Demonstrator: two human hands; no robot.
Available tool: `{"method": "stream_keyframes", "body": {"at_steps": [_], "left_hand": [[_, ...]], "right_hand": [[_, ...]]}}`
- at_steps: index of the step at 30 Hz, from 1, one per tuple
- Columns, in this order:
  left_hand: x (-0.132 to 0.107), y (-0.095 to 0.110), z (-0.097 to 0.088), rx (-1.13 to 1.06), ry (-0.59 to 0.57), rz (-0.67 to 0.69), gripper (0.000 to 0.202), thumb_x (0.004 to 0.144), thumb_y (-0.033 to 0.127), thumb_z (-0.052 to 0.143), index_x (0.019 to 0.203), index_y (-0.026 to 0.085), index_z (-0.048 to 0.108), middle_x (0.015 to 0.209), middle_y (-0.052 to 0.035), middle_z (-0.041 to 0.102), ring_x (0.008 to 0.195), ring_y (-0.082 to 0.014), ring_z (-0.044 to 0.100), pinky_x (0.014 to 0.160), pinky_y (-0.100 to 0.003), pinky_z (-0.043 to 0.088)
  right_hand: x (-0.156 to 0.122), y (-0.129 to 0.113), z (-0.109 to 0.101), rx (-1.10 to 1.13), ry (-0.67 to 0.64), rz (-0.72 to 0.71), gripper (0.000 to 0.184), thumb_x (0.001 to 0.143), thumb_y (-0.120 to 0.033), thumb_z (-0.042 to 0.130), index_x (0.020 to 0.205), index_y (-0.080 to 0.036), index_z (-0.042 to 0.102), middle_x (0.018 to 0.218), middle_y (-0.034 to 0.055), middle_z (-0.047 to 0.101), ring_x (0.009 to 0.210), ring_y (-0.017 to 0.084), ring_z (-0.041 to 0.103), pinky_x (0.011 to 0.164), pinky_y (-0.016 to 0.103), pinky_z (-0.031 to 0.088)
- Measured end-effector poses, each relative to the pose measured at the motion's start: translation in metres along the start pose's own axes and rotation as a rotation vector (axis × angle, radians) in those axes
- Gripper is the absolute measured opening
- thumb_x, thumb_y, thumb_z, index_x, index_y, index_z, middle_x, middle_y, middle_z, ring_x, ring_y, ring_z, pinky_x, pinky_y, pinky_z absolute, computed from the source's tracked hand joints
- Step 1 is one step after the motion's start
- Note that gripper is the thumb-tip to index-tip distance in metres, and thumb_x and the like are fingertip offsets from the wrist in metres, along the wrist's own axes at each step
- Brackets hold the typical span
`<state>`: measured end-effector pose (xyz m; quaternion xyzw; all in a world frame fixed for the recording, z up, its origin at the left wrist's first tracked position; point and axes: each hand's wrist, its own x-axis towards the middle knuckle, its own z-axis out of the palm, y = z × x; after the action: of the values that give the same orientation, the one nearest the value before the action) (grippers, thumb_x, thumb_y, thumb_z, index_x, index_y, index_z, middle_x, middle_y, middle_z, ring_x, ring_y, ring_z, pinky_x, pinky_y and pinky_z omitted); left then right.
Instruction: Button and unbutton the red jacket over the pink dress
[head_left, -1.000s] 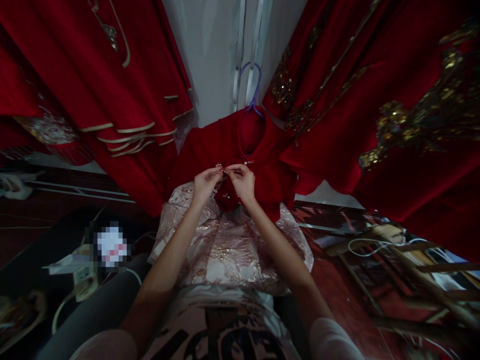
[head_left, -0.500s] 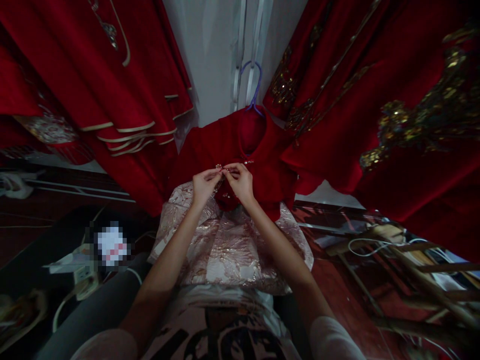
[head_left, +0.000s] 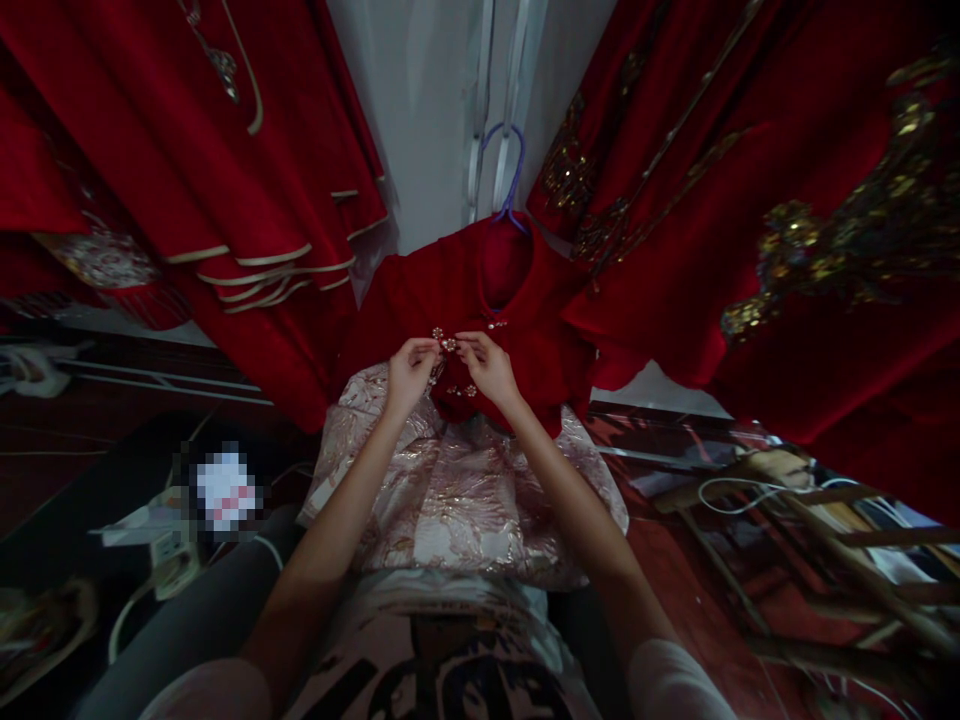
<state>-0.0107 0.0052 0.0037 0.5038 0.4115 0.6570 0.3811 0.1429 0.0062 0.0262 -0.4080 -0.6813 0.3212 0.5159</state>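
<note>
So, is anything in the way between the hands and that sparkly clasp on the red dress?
Nothing visible: the left hand and right hand both pinch the beaded clasp on the red dress directly.

We wear a pale, short-sleeved top; its left sleeve (head_left: 217, 695) and right sleeve (head_left: 671, 685) show as plain rounded cuffs at the near edge, faintly pinkish in the dim light; the front of the top (head_left: 450, 655) carries a large dark print, with blocky shapes and what may be letters on a light ground, creased across the middle; what looks like a grey trouser leg (head_left: 187, 620) runs out to the near left, smooth and unpatterned; our forearms are uncovered from sleeve to wrist; our left hand (head_left: 409, 372) and right hand (head_left: 489, 368) are bare.
</note>
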Motion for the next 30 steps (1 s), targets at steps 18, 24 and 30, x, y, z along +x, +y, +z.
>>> {"method": "stream_keyframes", "body": {"at_steps": [18,24,30], "left_hand": [[-0.073,-0.043,0.01,0.766,-0.247,0.01,0.019,0.08,0.012,0.051,0.09,0.018,0.067,0.086,-0.0064,0.073,0.075,-0.0185,0.069,0.07,-0.028,0.053],[-0.074,-0.041,0.011,0.538,-0.17,0.037,0.026,0.076,0.011,0.059,0.099,0.018,0.066,0.089,-0.0052,0.072,0.079,-0.0155,0.069,0.077,-0.03,0.057],[-0.075,-0.043,0.012,0.338,-0.105,-0.045,0.023,0.073,0.018,0.066,0.096,0.017,0.068,0.088,-0.0054,0.073,0.076,-0.0147,0.07,0.074,-0.03,0.06]], "right_hand": [[-0.049,0.026,-0.023,-0.46,-0.258,0.086,0.016,0.071,-0.026,0.072,0.078,-0.019,0.06,0.078,0.0011,0.066,0.066,0.011,0.06,0.06,0.02,0.044],[-0.043,0.028,-0.039,-0.349,-0.166,0.153,0.015,0.07,-0.024,0.071,0.074,-0.018,0.058,0.067,-0.0013,0.064,0.061,0.011,0.06,0.057,0.019,0.045],[-0.04,0.029,-0.041,-0.113,-0.308,0.183,0.013,0.072,-0.026,0.073,0.08,-0.017,0.068,0.075,0.0028,0.072,0.071,0.013,0.068,0.068,0.022,0.053]]}}
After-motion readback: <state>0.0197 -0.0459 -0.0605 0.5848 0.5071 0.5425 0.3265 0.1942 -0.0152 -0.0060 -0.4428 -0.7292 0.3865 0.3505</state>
